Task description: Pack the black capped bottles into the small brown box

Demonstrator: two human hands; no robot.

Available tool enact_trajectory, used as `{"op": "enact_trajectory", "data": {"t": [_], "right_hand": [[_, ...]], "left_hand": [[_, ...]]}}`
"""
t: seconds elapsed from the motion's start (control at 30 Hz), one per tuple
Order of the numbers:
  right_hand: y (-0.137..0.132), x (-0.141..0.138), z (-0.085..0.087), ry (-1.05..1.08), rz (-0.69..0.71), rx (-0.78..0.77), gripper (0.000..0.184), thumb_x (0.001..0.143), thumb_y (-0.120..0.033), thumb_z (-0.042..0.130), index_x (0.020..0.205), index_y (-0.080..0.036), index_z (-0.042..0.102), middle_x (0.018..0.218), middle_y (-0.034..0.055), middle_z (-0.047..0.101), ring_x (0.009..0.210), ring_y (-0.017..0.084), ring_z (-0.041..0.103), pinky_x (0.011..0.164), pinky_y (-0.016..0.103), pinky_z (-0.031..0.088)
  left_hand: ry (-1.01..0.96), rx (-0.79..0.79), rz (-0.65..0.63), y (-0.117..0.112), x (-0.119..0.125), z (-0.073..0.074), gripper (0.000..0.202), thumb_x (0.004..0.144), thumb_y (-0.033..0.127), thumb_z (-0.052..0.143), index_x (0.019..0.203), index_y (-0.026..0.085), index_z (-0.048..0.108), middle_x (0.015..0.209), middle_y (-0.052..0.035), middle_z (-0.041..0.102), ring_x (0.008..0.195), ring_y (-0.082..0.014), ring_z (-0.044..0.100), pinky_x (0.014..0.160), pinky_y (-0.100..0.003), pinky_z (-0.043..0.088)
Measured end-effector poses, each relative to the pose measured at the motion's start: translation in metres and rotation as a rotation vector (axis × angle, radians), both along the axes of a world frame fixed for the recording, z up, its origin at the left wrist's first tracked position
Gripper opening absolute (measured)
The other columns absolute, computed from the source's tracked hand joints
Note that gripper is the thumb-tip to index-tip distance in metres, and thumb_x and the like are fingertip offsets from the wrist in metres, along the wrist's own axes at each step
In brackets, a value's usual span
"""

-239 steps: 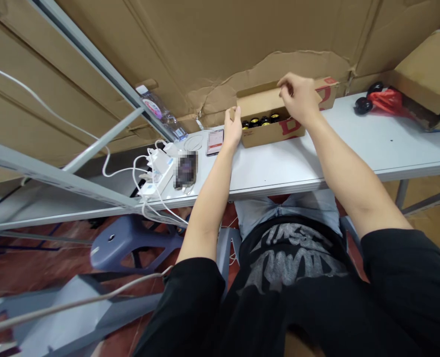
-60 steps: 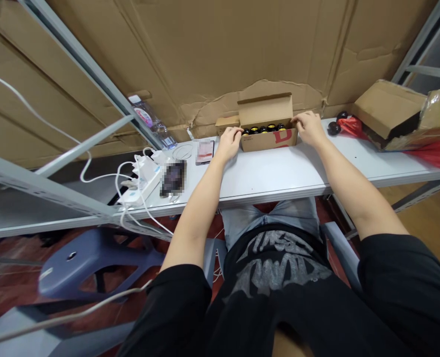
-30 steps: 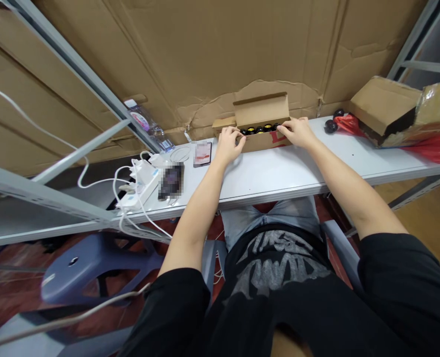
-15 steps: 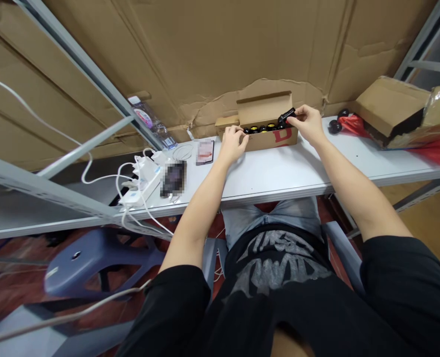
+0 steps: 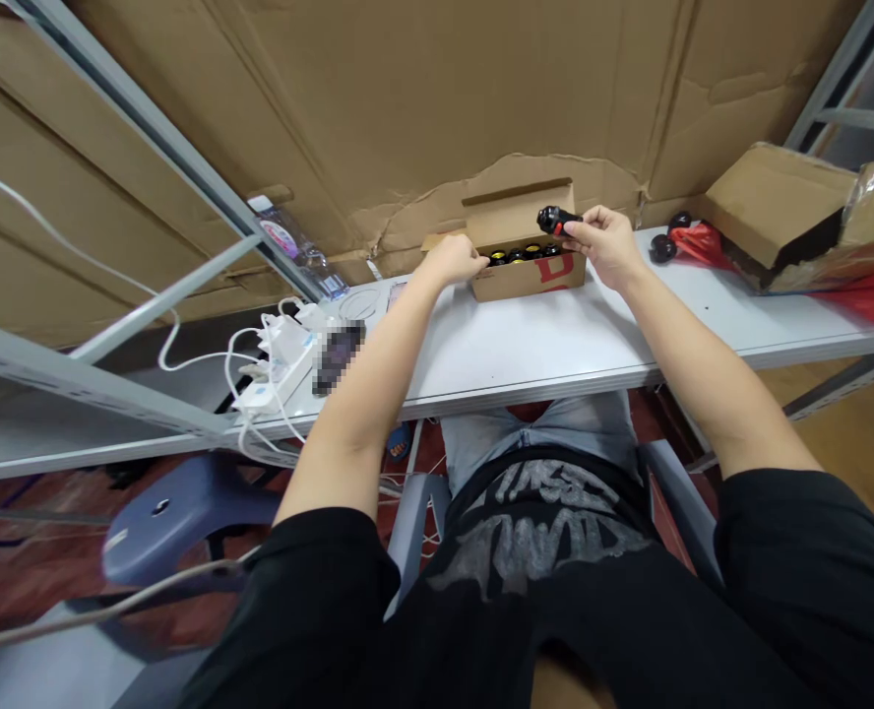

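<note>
A small black flashlight with a red button is pinched in my right hand, held just above the right end of an open cardboard box. Inside the box stand several black pieces with yellow rings, packed in a row. My left hand is closed at the box's left end, its fingers gripping the edge there; the fingertips are partly hidden. The box's long lid flap stands up at the back, and red print shows on its front.
To the left are a white power strip with cables, a blurred dark phone-like item and a plastic bottle. At right lie dark round pieces, a red bag and a larger open carton. Cardboard lines the back.
The flashlight has come up out of the box in my right hand, turned so its head points left. My left hand has shifted slightly left and up along the box's end.
</note>
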State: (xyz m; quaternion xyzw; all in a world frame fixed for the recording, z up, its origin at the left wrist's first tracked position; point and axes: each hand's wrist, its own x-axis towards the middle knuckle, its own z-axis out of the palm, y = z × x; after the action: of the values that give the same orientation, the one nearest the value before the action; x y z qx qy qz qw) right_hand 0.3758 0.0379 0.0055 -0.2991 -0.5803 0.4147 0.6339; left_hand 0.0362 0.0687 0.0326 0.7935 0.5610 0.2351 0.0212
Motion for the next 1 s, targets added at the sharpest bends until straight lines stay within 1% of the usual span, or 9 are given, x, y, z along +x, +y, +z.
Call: {"op": "enact_trajectory", "data": {"t": [0.1,0.17,0.33,0.5,0.57,0.67,0.8,0.9,1.0], "right_hand": [[-0.003,-0.001,0.004,0.036,0.061,-0.059,0.08,0.072,-0.057,0.108,0.094,-0.033,0.035,0.105,0.0007,0.076,0.124,0.031,0.087,0.119,0.055,0.069],[-0.006,-0.003,0.007,0.055,0.098,-0.096,0.076,0.076,-0.054,0.105,0.097,-0.033,0.035,0.116,0.0019,0.083,0.133,0.031,0.086,0.124,0.055,0.068],[-0.02,-0.01,0.018,0.128,0.162,-0.123,0.057,0.083,-0.055,0.099,0.102,-0.032,0.05,0.134,0.0054,0.087,0.147,0.032,0.082,0.129,0.054,0.067],[-0.031,-0.01,0.028,0.208,0.256,-0.047,0.049,0.075,-0.042,0.102,0.104,-0.03,0.064,0.124,0.005,0.086,0.142,0.032,0.082,0.13,0.052,0.066],[-0.033,-0.01,0.029,0.21,0.292,-0.041,0.045,0.072,-0.037,0.099,0.104,-0.03,0.067,0.119,0.0035,0.084,0.136,0.03,0.082,0.131,0.05,0.066],[-0.033,-0.012,0.026,0.143,0.28,-0.063,0.036,0.075,-0.037,0.093,0.1,-0.03,0.068,0.113,0.0025,0.08,0.124,0.028,0.082,0.125,0.051,0.068],[-0.029,-0.015,0.017,-0.011,0.206,-0.072,0.042,0.071,-0.041,0.09,0.104,-0.032,0.066,0.112,0.0023,0.079,0.114,0.029,0.081,0.114,0.051,0.071],[-0.027,-0.02,0.009,-0.17,0.145,-0.028,0.055,0.063,-0.043,0.096,0.109,-0.034,0.066,0.116,0.0039,0.085,0.12,0.037,0.08,0.111,0.057,0.072],[-0.031,-0.032,0.001,-0.341,0.109,0.053,0.061,0.059,-0.045,0.1,0.107,-0.034,0.063,0.115,0.0064,0.088,0.113,0.041,0.082,0.108,0.062,0.073]], "left_hand": [[0.149,-0.091,0.065,0.023,0.011,0.03,0.032,0.066,0.035,0.102,0.064,0.027,0.071,0.064,-0.0048,0.063,0.104,-0.0412,0.086,0.117,-0.053,0.071],[0.247,-0.168,0.076,0.029,0.021,0.046,0.031,0.057,0.029,0.101,0.061,0.028,0.07,0.058,-0.002,0.059,0.1,-0.0402,0.086,0.112,-0.051,0.073],[0.367,-0.369,0.128,0.015,0.036,0.07,0.028,0.057,0.028,0.095,0.055,0.029,0.067,0.047,0.001,0.055,0.075,-0.0325,0.08,0.09,-0.044,0.075],[0.322,-0.336,0.135,0.001,0.029,0.077,0.023,0.061,0.027,0.092,0.058,0.026,0.069,0.05,-0.0017,0.061,0.072,-0.0308,0.081,0.078,-0.038,0.072],[0.214,-0.29,0.157,-0.001,0.022,0.078,0.022,0.062,0.023,0.092,0.063,0.024,0.071,0.053,-0.0015,0.062,0.075,-0.031,0.083,0.081,-0.039,0.073],[-0.049,-0.287,0.181,-0.004,0.007,0.078,0.022,0.066,0.016,0.092,0.074,0.022,0.073,0.061,-0.0022,0.065,0.084,-0.0353,0.089,0.092,-0.05,0.077],[-0.443,-0.234,0.097,-0.022,-0.022,0.071,0.03,0.074,0.017,0.094,0.088,0.024,0.069,0.077,-0.005,0.075,0.091,-0.0354,0.092,0.103,-0.06,0.077],[-0.71,-0.184,0.033,-0.045,-0.031,0.053,0.029,0.083,0.022,0.089,0.093,0.026,0.062,0.093,-0.0055,0.082,0.09,-0.0275,0.092,0.106,-0.055,0.079],[-0.937,-0.107,-0.024,-0.067,-0.02,0.022,0.031,0.087,0.022,0.084,0.094,0.027,0.054,0.097,-0.0018,0.08,0.102,-0.0234,0.092,0.112,-0.05,0.079]]}}
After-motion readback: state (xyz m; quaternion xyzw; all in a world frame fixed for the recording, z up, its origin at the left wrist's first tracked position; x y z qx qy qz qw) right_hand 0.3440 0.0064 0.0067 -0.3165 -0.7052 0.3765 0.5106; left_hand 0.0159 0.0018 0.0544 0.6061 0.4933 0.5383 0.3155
